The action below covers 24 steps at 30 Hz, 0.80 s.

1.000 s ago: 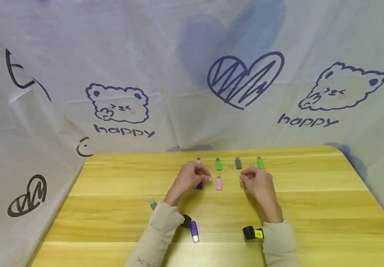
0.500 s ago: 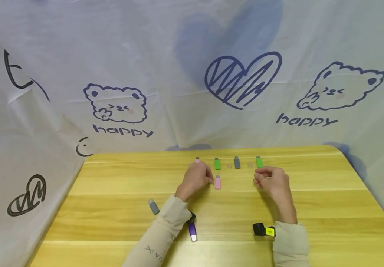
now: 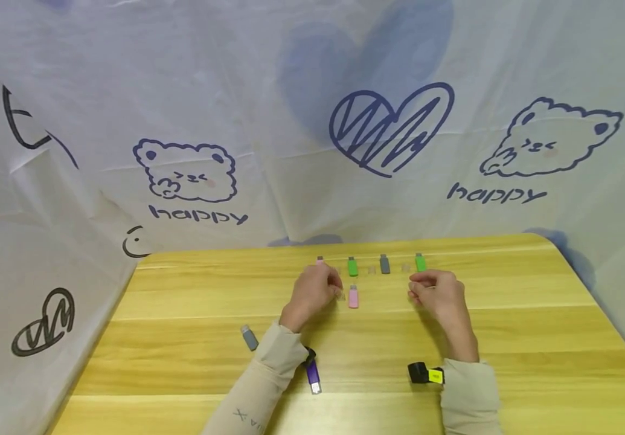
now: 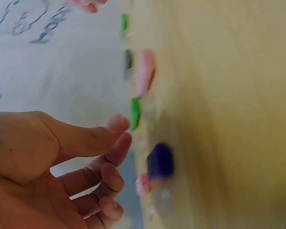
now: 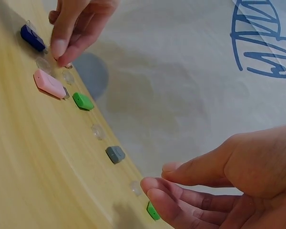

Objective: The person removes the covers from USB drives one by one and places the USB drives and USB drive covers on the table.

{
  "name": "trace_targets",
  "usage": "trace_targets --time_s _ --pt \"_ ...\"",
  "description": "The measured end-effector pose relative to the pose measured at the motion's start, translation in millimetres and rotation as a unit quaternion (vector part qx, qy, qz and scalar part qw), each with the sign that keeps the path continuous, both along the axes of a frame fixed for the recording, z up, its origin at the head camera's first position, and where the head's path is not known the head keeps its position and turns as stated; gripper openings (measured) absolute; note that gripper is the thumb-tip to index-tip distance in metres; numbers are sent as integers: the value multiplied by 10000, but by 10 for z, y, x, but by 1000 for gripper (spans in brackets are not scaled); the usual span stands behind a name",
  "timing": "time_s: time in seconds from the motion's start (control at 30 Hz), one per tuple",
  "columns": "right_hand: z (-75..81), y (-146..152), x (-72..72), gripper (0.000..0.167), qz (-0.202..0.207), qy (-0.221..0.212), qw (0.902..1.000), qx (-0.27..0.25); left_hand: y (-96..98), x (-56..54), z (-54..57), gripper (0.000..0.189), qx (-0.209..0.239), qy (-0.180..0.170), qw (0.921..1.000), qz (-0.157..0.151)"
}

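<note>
My left hand [image 3: 312, 294] hovers over a purple USB stick [image 5: 32, 38], which it hides in the head view. Thumb and forefinger are close together, with nothing visible between them. By the fingertips, a small clear piece [image 3: 342, 296] lies between that stick and a pink USB stick [image 3: 353, 296]. My right hand [image 3: 442, 299] hangs near the right-hand green USB stick [image 3: 419, 262], its fingers loosely bent and holding nothing I can see. The back row also has a pink stick [image 3: 320, 260], another green stick [image 3: 352, 266] and a grey stick [image 3: 384, 264].
Small clear pieces, one of them a clear piece [image 3: 406, 267] at the right, lie between the back-row sticks. Nearer me are a grey USB stick [image 3: 249, 338] and a purple USB stick [image 3: 313, 374], partly under my left wrist. A printed cloth [image 3: 290, 151] rises behind the table [image 3: 535, 326].
My left hand moved right with the clear piece, let it go beside the pink stick, then drew back slightly left. My right hand shifted right.
</note>
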State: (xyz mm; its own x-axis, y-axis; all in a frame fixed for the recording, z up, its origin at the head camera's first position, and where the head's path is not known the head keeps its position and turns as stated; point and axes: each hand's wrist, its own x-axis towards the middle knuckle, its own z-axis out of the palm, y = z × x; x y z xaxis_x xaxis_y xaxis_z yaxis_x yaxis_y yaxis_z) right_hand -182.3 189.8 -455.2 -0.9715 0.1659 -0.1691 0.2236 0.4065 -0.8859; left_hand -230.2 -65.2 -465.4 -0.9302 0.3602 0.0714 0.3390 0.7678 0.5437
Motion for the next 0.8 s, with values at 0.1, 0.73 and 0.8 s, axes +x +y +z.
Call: trace_targets --time_s 0.1,0.73,0.8 --pt "22 -17 -5 23 29 10 10000 35 -112 16 44 6 555 -52 9982 214" --pt "83 -171 37 24 457 437 9958 660 -688 231 271 17 2602 -295 9621 762" --pt "76 -202 32 24 503 540 9941 795 -729 236 302 16 2601 -250 9619 809"
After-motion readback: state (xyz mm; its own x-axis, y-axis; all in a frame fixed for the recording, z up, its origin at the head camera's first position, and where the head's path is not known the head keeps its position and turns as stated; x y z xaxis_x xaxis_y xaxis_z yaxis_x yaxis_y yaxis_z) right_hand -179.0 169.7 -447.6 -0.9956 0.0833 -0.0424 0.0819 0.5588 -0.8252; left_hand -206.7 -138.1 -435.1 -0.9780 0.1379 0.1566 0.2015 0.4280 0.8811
